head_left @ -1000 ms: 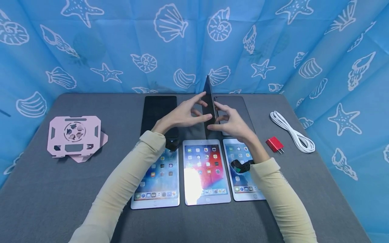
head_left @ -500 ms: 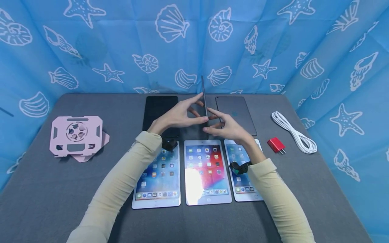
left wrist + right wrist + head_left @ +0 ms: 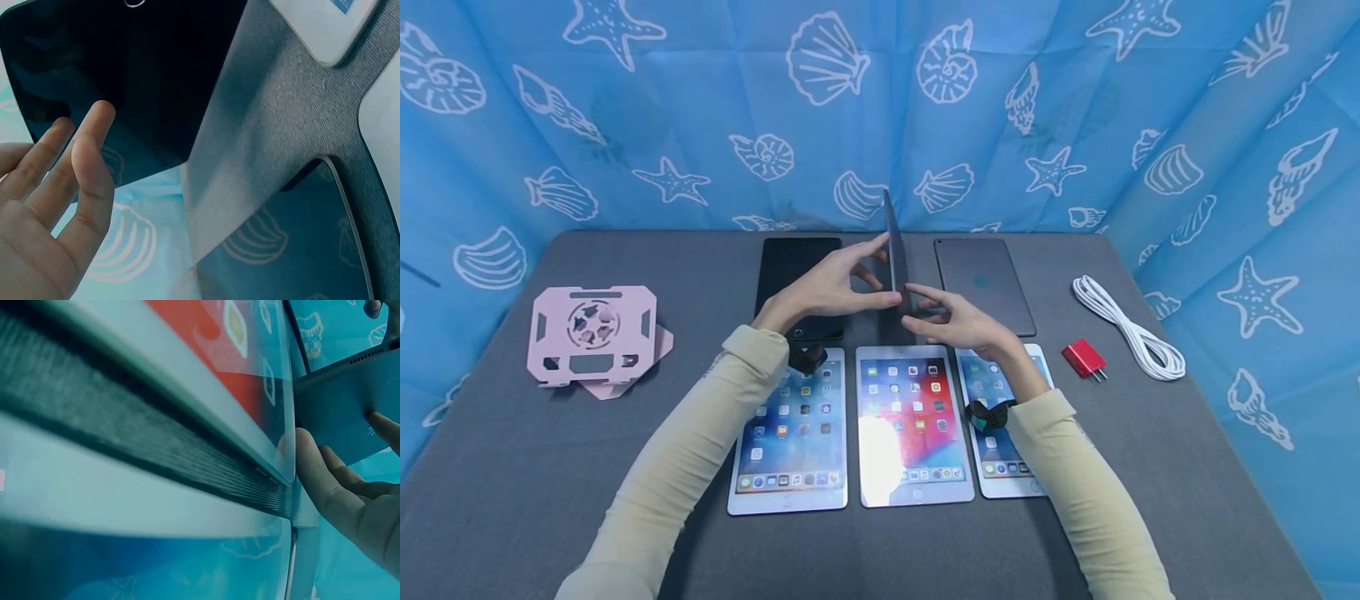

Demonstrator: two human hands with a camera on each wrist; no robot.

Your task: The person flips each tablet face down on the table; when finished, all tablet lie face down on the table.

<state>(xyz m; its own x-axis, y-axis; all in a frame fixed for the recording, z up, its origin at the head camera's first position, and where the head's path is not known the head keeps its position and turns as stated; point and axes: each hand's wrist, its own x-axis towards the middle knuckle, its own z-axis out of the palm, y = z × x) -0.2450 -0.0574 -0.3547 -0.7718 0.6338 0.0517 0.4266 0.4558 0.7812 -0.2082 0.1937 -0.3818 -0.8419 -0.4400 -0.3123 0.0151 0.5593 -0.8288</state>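
Observation:
A dark tablet (image 3: 898,258) stands upright on its edge at the back middle of the table, its top leaning left. My left hand (image 3: 831,283) is at its glossy black screen (image 3: 156,69), fingers spread and fingertips at the glass. On the other side my right hand (image 3: 962,321) has a fingertip against the grey back (image 3: 337,419), while its thumb (image 3: 309,453) points away from the tablet. A black tablet (image 3: 786,262) lies screen up to the left, and a grey tablet (image 3: 988,287) lies back up to the right.
In front lie three white tablets with lit screens: left (image 3: 801,417), middle (image 3: 917,417) and right (image 3: 1003,467). A pink folding stand (image 3: 557,325) sits at the left. A red charger (image 3: 1082,357) and a coiled white cable (image 3: 1123,329) lie right. A blue curtain (image 3: 700,100) hangs behind.
The upright dark tablet has moved left and turned, so its grey back now faces more to the right. Both hands have shifted left with it.

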